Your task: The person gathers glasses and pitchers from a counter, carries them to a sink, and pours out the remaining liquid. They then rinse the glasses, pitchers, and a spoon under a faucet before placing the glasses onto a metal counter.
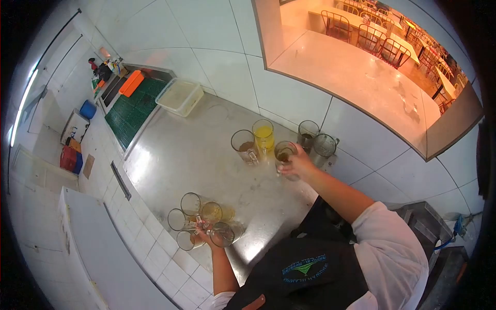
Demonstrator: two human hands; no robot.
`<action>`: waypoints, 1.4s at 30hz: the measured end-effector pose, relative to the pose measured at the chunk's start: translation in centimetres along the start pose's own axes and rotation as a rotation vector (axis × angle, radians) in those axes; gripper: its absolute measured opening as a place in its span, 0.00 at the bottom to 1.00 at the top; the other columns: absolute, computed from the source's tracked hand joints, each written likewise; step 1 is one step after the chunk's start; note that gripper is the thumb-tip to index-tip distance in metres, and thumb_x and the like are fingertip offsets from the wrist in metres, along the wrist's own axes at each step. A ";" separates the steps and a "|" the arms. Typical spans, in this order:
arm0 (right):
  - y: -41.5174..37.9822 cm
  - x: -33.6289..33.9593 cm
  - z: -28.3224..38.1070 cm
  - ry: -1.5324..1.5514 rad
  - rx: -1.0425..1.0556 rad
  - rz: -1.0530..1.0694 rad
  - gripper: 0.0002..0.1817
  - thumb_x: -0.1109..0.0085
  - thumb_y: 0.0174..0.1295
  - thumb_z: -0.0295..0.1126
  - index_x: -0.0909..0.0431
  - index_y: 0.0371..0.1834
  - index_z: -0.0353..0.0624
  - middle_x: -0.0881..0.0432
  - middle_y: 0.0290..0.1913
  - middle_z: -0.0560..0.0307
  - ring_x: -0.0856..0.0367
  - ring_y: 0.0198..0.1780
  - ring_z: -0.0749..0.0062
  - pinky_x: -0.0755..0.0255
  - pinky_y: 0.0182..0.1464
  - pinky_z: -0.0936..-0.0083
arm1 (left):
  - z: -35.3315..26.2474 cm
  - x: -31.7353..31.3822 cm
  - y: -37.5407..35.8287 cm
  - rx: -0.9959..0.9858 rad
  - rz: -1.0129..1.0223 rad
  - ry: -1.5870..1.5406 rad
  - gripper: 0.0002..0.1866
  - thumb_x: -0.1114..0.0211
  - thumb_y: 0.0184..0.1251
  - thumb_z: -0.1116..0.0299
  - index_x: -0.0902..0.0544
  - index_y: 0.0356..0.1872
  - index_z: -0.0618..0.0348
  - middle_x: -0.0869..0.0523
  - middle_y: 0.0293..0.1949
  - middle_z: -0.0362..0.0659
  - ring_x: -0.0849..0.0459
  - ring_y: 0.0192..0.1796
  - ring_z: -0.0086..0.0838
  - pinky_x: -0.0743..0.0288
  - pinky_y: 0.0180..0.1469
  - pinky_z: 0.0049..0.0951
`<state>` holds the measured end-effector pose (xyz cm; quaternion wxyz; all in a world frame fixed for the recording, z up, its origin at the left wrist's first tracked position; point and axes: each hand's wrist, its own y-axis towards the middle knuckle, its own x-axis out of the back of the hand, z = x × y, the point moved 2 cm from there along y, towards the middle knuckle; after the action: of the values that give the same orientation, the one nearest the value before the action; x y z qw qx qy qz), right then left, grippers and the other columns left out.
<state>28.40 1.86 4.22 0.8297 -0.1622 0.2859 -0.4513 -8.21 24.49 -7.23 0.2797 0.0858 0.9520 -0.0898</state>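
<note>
Steel counter [170, 150]; right hand [299, 164] clasps upright mug [284, 152]; left hand [205, 234] grips clustered mugs [211, 212], mouths up.

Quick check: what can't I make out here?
Head view, left hand: exact finger grip, hidden among clustered mugs.
Head view, mug in right hand: one side, covered by that hand.
Head view, apron: smallest lettering, too small.
Head view, clutter beyond the green mat: too small, blurred.

Restaurant kitchen: white tiled wall [217, 31]; steel counter [191, 147] bearing glass mugs [263, 135]; serving hatch [356, 77] opens onto dining tables [405, 50] and chairs [371, 38].
</note>
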 end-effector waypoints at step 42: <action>-6.1 -5.1 -6.2 -1.008 0.928 0.299 0.20 0.34 0.58 0.41 0.25 0.48 0.42 0.21 0.48 0.46 0.23 0.52 0.51 0.27 0.53 0.62 | 2.6 4.1 2.8 -0.197 0.215 0.114 0.16 0.44 0.71 0.62 0.29 0.51 0.61 0.24 0.45 0.38 0.24 0.46 0.22 0.27 0.49 0.24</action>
<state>18.40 2.78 4.25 0.8979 0.0604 -0.3364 -0.2775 -9.67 27.14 -11.96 0.2401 0.1643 0.9559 0.0393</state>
